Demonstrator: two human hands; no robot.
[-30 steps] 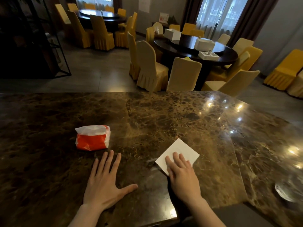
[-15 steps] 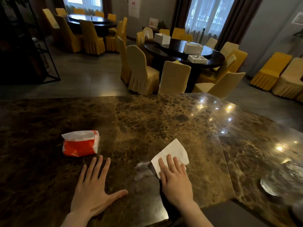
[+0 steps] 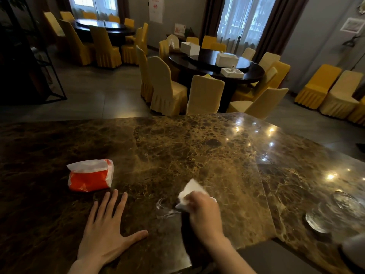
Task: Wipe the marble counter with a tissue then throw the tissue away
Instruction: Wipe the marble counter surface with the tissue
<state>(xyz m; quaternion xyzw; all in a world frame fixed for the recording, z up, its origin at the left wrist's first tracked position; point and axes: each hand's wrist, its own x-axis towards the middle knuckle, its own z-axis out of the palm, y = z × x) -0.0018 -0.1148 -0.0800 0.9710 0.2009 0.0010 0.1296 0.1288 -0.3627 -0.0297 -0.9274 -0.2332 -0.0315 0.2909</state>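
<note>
The room is dim, lit mostly by daylight through the curtained windows (image 3: 245, 22) at the far wall. Small bright glints of reflected light dot the marble counter (image 3: 197, 147) on its right side. The right hand (image 3: 205, 212) and the tissue (image 3: 191, 191) are motion-blurred. Straight lines bend toward the picture's edges, and the left side falls into deep shadow.

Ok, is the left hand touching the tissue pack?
Apart. The head view shows bare marble between the left hand's fingertips and the tissue pack.
</note>
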